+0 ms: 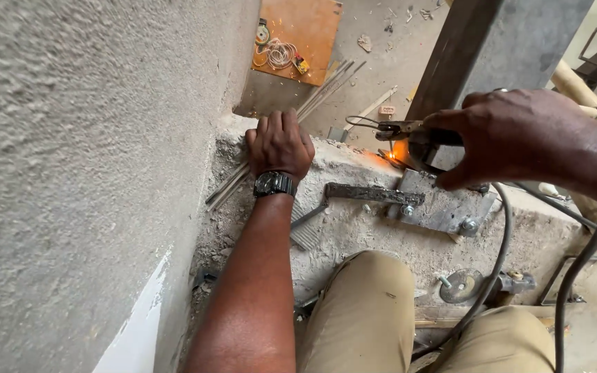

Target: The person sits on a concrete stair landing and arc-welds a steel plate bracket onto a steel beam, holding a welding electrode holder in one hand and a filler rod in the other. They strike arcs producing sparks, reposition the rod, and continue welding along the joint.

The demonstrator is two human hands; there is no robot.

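Orange glow (394, 153) marks the arc at the foot of the steel column (450, 62), far right on the concrete ledge (354, 228).

Head view: the right hand (513, 135) is closed around the electrode holder (399, 129), its tip at the glow just above the bolted base plate (443, 207). The left hand (279, 144) presses, fingers curled, on the ledge's far edge over loose welding rods (233, 185).

Risks: both hands are bare and close to the sparks; burns are likely. The cable (495, 269) crosses the knees and could snag.

Containers: none visible.
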